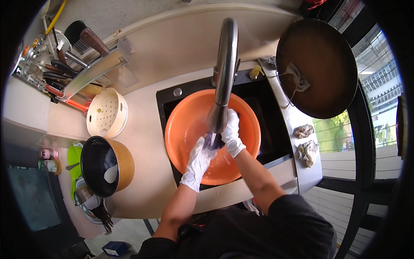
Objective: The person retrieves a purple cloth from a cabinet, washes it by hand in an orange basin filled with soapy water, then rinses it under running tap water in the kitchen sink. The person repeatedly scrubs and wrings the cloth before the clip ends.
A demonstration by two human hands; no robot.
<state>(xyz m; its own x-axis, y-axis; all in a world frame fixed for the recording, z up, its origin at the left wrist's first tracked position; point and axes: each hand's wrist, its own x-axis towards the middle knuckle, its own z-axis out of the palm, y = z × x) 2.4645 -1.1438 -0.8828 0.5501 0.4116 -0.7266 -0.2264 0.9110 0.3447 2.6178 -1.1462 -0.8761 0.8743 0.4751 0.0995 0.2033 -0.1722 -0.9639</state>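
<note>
Water runs from a steel gooseneck faucet (223, 64) into an orange plastic basin (181, 129), which sits in a black sink (271, 126). My left hand (199, 160), in a white disposable glove, grips a dark purple item (212, 141) under the stream; its exact kind is unclear. My right hand (232, 134), gloved the same way, is beside the purple item inside the basin. The faucet head covers part of its fingers, so I cannot tell whether it holds anything. A little dark purple also shows by the right fingertips.
On the left stand a black-lined pot (127, 165) with a white scoop, a perforated cream steamer basket (106, 110) and a knife rack (93, 74). A soap pump (255, 72), a large hanging round pan (318, 68) and crumpled rags (307, 153) are on the right.
</note>
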